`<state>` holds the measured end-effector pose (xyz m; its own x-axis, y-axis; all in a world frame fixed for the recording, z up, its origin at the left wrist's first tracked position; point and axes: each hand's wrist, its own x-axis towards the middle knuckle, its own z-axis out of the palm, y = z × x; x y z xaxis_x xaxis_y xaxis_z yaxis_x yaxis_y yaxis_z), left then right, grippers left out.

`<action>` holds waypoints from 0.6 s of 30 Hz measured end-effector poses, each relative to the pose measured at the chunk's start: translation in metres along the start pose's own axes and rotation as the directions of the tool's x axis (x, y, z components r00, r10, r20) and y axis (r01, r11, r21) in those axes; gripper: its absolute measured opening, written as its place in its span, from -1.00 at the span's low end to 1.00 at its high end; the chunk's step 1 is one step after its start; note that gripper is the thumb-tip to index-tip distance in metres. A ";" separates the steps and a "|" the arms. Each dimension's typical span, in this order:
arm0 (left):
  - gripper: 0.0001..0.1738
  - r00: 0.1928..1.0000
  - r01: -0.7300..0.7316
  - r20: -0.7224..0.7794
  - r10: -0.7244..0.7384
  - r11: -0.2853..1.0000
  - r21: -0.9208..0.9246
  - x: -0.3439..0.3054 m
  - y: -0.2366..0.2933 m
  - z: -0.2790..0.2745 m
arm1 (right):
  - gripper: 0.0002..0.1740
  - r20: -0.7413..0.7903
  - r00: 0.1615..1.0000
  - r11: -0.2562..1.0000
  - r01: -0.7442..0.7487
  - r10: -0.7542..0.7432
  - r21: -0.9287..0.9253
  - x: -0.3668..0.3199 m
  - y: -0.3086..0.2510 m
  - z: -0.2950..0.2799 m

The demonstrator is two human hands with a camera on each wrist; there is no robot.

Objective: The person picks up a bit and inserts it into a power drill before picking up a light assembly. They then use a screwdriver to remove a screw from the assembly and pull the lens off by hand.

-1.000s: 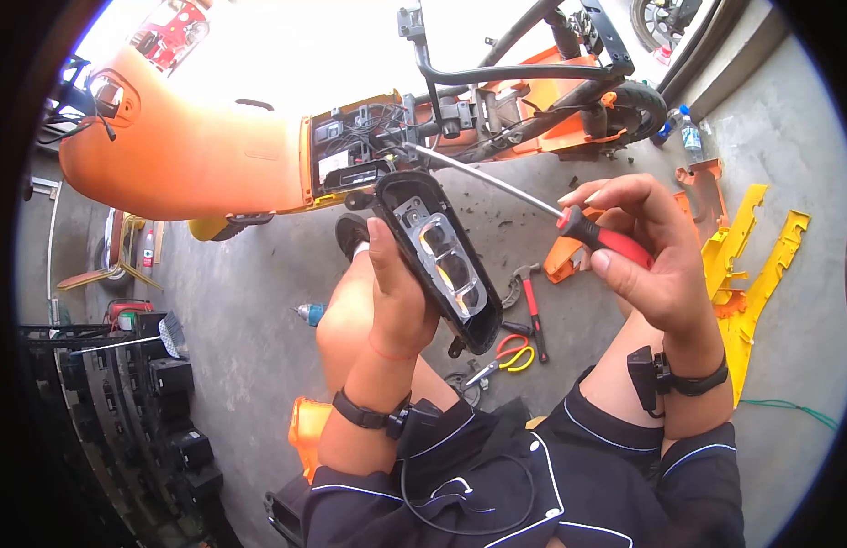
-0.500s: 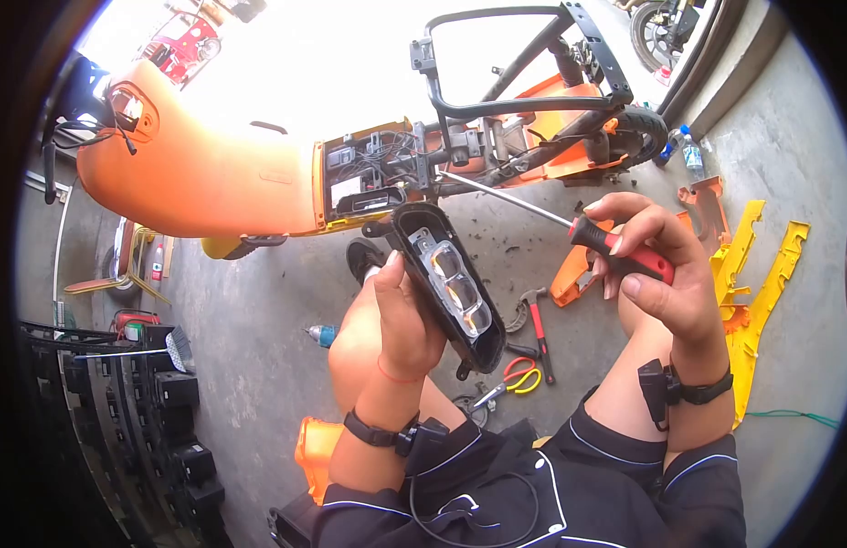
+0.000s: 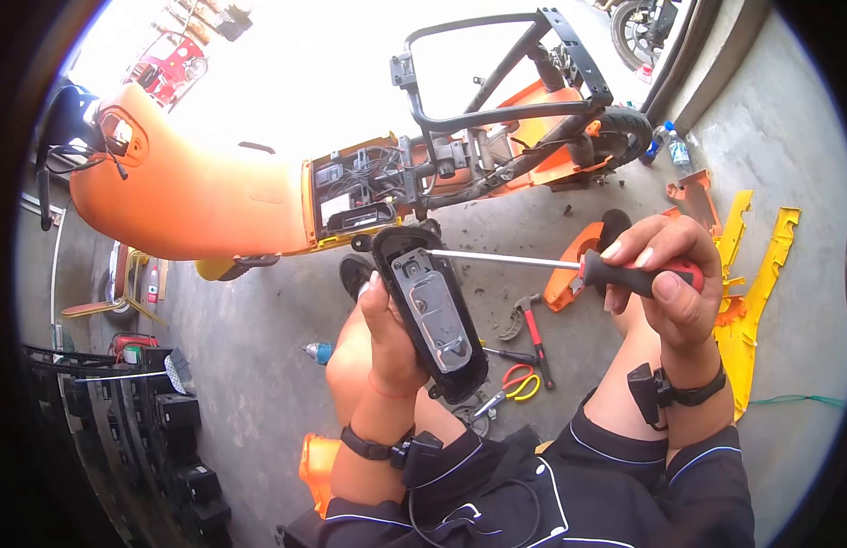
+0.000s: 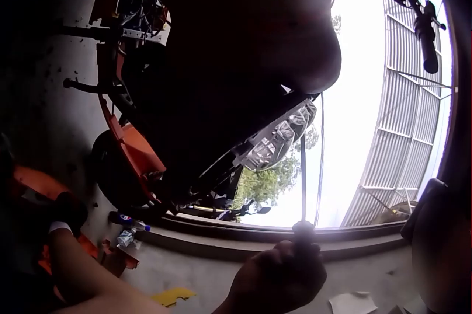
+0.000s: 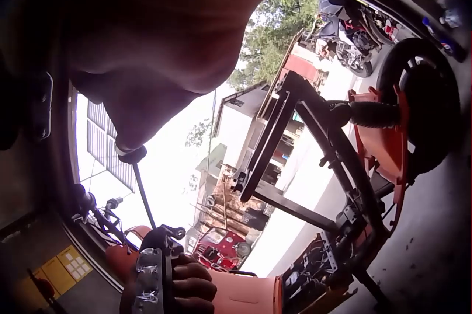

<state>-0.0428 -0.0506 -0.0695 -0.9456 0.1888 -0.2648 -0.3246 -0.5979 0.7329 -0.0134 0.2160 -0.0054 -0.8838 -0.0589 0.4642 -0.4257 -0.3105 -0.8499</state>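
My left hand [image 3: 393, 345] grips a black-framed lamp unit [image 3: 439, 315] along its left side, thumb up at the edge. The unit's long face is turned up and holds a grey, glossy insert; its clear lenses [image 4: 276, 141] show in the left wrist view. In my right hand [image 3: 677, 279] is a screwdriver [image 3: 506, 260] with a red and black handle, held between thumb and fingers. Its long shaft points left, and the tip overlaps the upper end of the lamp unit in the head view. From the right wrist, the fingers of the left hand curl round the unit's back.
An orange motorbike [image 3: 195, 192] with exposed wiring and a black frame [image 3: 506, 114] stands ahead. On the floor lie a hammer [image 3: 536, 338], scissors [image 3: 519, 384], a drill [image 3: 320, 352], yellow panels [image 3: 762, 292] and an orange part [image 3: 574, 265]. Black boxes [image 3: 177, 416] line the left side.
The lamp unit has moved lower and tilted, so its lenses look grey now. The screwdriver has swung closer to level, its tip coming down from beyond the unit to its upper end.
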 end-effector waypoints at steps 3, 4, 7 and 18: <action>-0.07 1.000 0.003 -0.009 -0.002 0.996 0.084 -0.001 0.000 -0.004 | -0.81 0.009 1.000 1.000 -0.018 0.019 -0.020 -0.001 0.001 0.002; -0.07 1.000 0.006 -0.010 -0.005 0.996 0.087 -0.001 0.000 -0.004 | -0.82 0.020 0.999 0.999 -0.031 0.032 -0.023 -0.001 0.001 0.002; -0.06 0.998 0.050 -0.032 -0.049 0.998 0.040 -0.002 -0.003 0.000 | -0.82 0.026 0.999 0.999 -0.033 0.034 -0.026 -0.002 -0.001 0.002; -0.12 0.999 -0.032 -0.003 0.033 0.991 0.129 -0.001 -0.007 -0.002 | -0.85 0.047 0.999 0.998 0.001 0.002 -0.065 -0.004 -0.004 0.008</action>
<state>-0.0400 -0.0483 -0.0759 -0.9556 0.1667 -0.2429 -0.2942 -0.4981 0.8157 -0.0069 0.2094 -0.0015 -0.8746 -0.1043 0.4734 -0.4381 -0.2478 -0.8641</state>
